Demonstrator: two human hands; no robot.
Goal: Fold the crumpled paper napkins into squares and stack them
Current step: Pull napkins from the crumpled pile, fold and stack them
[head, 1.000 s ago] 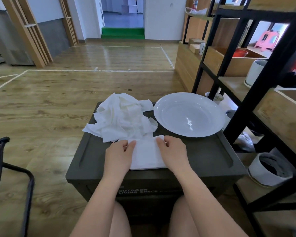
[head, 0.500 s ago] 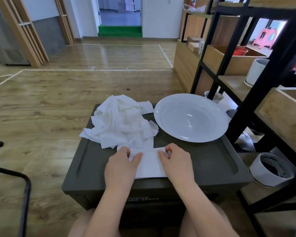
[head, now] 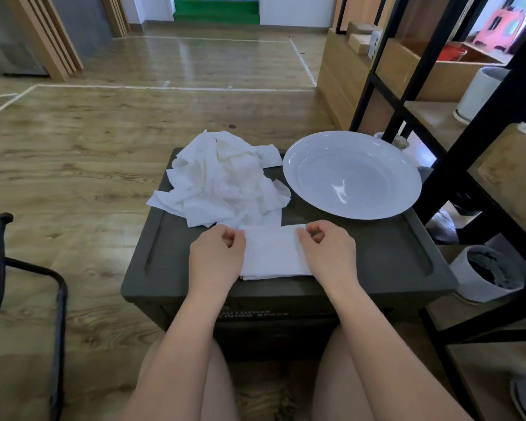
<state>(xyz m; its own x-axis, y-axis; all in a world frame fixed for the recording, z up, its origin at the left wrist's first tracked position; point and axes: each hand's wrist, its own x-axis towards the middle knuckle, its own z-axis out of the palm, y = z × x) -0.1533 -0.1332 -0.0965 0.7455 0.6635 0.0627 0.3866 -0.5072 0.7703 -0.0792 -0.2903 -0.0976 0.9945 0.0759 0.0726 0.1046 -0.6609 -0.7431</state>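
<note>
Paper napkin, folded (head: 274, 252): lies flat at the counter's (head: 377, 268) near edge, between both hands.
Left hand (head: 216, 256): fingers pinch its far left corner.
Right hand (head: 325, 253): fingers pinch its far right corner.
Crumpled napkins (head: 225, 180): heaped just beyond, beside the white plate (head: 351, 174).
Handling: likely light, limp, easily torn; best held at corners and edges, creased with gentle pressure.

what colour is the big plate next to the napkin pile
White, plain with no pattern; the plate shows clearly in the head view.
</note>
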